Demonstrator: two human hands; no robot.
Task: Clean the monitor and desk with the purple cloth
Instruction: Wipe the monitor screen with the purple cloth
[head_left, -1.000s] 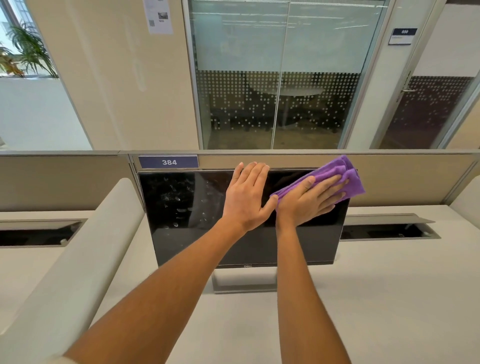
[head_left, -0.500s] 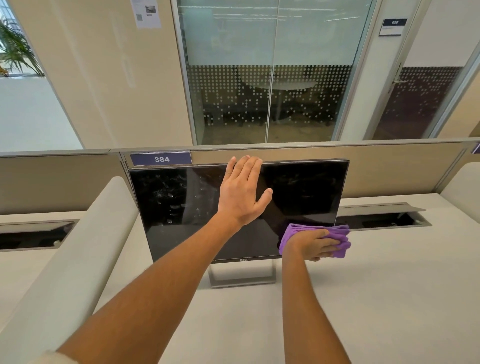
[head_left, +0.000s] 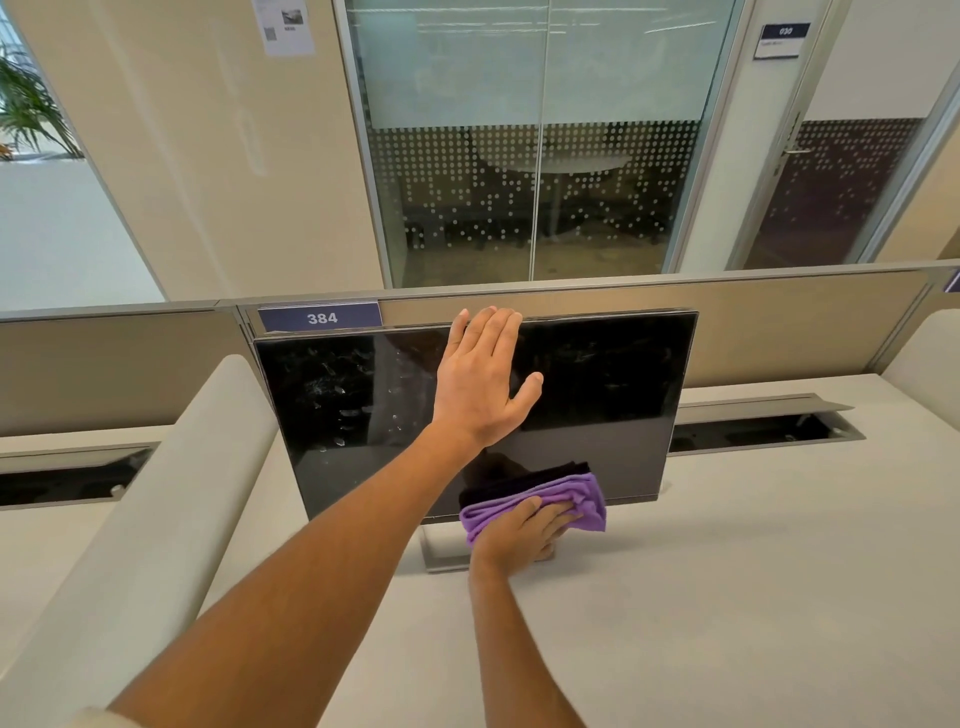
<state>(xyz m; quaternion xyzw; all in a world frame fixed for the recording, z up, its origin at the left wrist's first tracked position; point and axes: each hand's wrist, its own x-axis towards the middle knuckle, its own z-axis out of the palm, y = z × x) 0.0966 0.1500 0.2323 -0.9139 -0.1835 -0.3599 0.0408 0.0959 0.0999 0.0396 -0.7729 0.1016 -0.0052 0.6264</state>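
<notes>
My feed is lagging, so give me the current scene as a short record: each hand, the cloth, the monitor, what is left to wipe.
left hand: flat, fingers straight, on the upper middle of the screen, fingertips at its top edge
right hand: presses the cloth against the screen's bottom edge
cloth: purple, bunched, at the lower middle of the monitor
monitor: dark, upright on its stand
left to wipe: smudges show on the screen's left half
desk: pale, cloth not on it
</notes>
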